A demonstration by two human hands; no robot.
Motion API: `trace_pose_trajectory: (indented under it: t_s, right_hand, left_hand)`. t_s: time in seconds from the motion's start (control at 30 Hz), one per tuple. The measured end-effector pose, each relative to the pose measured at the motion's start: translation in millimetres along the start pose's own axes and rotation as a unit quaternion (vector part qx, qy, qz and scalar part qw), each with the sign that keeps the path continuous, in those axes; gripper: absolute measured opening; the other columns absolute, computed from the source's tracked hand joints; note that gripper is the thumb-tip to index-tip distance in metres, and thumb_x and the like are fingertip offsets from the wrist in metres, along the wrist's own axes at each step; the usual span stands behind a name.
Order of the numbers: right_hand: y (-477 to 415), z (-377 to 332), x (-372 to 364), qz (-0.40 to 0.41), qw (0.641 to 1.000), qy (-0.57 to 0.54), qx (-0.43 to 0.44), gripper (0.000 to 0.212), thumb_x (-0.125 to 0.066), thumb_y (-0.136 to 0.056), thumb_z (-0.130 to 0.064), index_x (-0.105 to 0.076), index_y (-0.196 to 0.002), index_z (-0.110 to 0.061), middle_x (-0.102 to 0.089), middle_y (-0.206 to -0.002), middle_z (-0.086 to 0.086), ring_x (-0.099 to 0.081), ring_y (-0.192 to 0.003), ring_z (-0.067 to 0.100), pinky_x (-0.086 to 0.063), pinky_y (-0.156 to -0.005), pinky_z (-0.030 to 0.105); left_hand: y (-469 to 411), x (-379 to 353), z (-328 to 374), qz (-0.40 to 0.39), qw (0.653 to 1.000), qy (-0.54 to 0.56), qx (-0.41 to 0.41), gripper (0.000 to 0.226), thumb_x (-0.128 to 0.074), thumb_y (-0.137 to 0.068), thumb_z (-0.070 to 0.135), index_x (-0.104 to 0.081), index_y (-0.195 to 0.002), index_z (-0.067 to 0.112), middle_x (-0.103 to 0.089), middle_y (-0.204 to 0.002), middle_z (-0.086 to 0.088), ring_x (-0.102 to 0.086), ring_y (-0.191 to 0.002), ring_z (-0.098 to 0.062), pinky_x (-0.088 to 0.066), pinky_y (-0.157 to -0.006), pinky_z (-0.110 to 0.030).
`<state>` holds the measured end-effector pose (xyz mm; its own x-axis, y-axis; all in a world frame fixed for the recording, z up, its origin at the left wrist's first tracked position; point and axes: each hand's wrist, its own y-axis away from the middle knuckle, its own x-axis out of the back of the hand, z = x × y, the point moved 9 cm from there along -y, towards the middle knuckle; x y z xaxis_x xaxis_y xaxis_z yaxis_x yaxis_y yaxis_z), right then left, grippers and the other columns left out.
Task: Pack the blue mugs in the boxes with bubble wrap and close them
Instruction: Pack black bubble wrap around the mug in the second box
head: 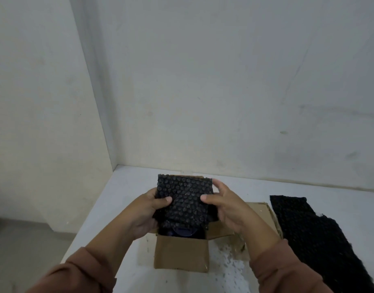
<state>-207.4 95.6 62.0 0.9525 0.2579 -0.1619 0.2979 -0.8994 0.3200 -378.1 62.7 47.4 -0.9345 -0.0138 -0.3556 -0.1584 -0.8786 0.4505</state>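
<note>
A small open cardboard box [181,255] stands on the white table [234,278] in front of me. Inside it, the dark blue mug [183,231] shows only as a curved rim under the wrap. A sheet of black bubble wrap [185,199] stands upright over the box opening. My left hand [147,210] grips its left edge, thumb on the front. My right hand [222,205] grips its right edge, thumb pressed on the front and fingers behind.
More black bubble wrap [315,235] lies flat on the table at the right. A flattened cardboard piece [261,216] lies behind my right wrist. Grey walls meet in a corner close behind the box. The table's left edge drops to the floor.
</note>
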Motion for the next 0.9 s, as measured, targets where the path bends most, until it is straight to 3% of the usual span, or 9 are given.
trace_pose_trajectory:
  t_s: [0.07, 0.13, 0.23, 0.33, 0.43, 0.53, 0.67, 0.8, 0.9]
  right_hand:
    - [1, 5, -3, -0.010, 0.999, 0.032, -0.010, 0.039, -0.061, -0.081, 0.008, -0.059, -0.114, -0.012, -0.068, -0.108, 0.013, -0.065, -0.098, 0.028, -0.056, -0.080, 0.040]
    - [4, -2, 1, 0.023, 0.997, 0.073, 0.007, 0.026, -0.055, -0.083, 0.011, -0.067, -0.090, -0.010, -0.070, -0.087, 0.008, -0.065, -0.082, 0.023, -0.055, -0.065, 0.031]
    - [2, -10, 7, 0.049, 0.995, 0.086, 0.018, 0.037, -0.045, -0.085, 0.014, -0.065, -0.063, -0.009, -0.065, -0.071, 0.009, -0.060, -0.069, 0.020, -0.051, -0.057, 0.026]
    - [0, -16, 9, 0.033, 0.997, 0.056, 0.033, 0.043, -0.036, -0.084, 0.009, -0.069, -0.060, -0.005, -0.064, -0.081, 0.013, -0.058, -0.082, 0.025, -0.051, -0.067, 0.030]
    - [-4, -17, 10, 0.012, 0.995, 0.087, 0.041, 0.026, -0.053, -0.087, -0.016, -0.070, -0.069, -0.008, -0.064, -0.085, 0.008, -0.058, -0.086, 0.023, -0.048, -0.076, 0.031]
    - [-7, -16, 0, -0.008, 0.949, 0.310, 0.056, 0.014, -0.072, -0.076, -0.031, -0.062, -0.084, -0.025, -0.061, -0.092, -0.005, -0.058, -0.089, 0.015, -0.047, -0.076, 0.028]
    - [-8, -15, -20, -0.036, 0.888, 0.455, 0.065, 0.059, -0.071, -0.077, -0.019, -0.044, -0.127, -0.034, -0.045, -0.114, -0.013, -0.048, -0.102, 0.011, -0.042, -0.076, 0.023]
    - [-13, -11, -17, 0.002, 0.843, 0.535, 0.049, 0.026, -0.068, -0.078, -0.018, -0.064, -0.103, -0.023, -0.056, -0.102, -0.004, -0.054, -0.088, 0.014, -0.045, -0.063, 0.019]
    - [-14, -4, -20, 0.019, 0.824, 0.565, 0.042, 0.013, -0.064, -0.080, -0.021, -0.062, -0.093, -0.019, -0.056, -0.096, 0.001, -0.054, -0.084, 0.017, -0.045, -0.065, 0.025]
  left_hand:
    - [-2, 2, 2, 0.011, 1.000, -0.005, -0.011, 0.025, -0.054, -0.092, 0.002, -0.062, -0.113, 0.013, -0.069, -0.112, -0.012, -0.065, -0.103, -0.030, -0.058, -0.073, -0.039]
    - [-2, 4, 5, 0.018, 0.999, -0.017, -0.021, 0.020, -0.049, -0.093, -0.001, -0.065, -0.100, 0.009, -0.069, -0.104, -0.013, -0.065, -0.094, -0.027, -0.057, -0.065, -0.033]
    - [2, 5, 10, 0.003, 0.999, 0.006, -0.031, 0.034, -0.037, -0.096, 0.004, -0.067, -0.079, 0.006, -0.066, -0.086, -0.015, -0.062, -0.079, -0.025, -0.055, -0.056, -0.027]
    - [0, 1, 10, -0.062, 0.998, 0.023, -0.015, 0.043, -0.032, -0.093, 0.020, -0.068, -0.078, 0.001, -0.067, -0.092, -0.019, -0.062, -0.083, -0.028, -0.055, -0.065, -0.031]
    - [-8, 3, 7, -0.040, 0.988, -0.151, -0.019, 0.038, -0.062, -0.078, 0.042, -0.066, -0.087, 0.005, -0.061, -0.092, -0.007, -0.057, -0.083, -0.019, -0.047, -0.068, -0.026]
    - [-16, 2, 7, -0.015, 0.943, -0.327, -0.057, 0.031, -0.078, -0.071, 0.030, -0.053, -0.079, 0.014, -0.058, -0.081, -0.004, -0.056, -0.074, -0.014, -0.043, -0.061, -0.021]
    - [-30, 3, 4, 0.016, 0.886, -0.457, -0.073, 0.029, -0.074, -0.068, 0.035, -0.061, -0.094, 0.032, -0.067, -0.092, 0.004, -0.065, -0.091, -0.016, -0.054, -0.083, -0.036]
    - [-33, -2, 7, 0.069, 0.803, -0.583, -0.106, 0.012, -0.068, -0.074, 0.040, -0.056, -0.074, 0.040, -0.067, -0.093, 0.014, -0.064, -0.087, -0.011, -0.055, -0.083, -0.039]
    - [-30, -12, 13, 0.129, 0.735, -0.645, -0.165, 0.010, -0.062, -0.076, 0.043, -0.052, -0.075, 0.041, -0.066, -0.094, 0.015, -0.061, -0.078, -0.007, -0.054, -0.074, -0.030]
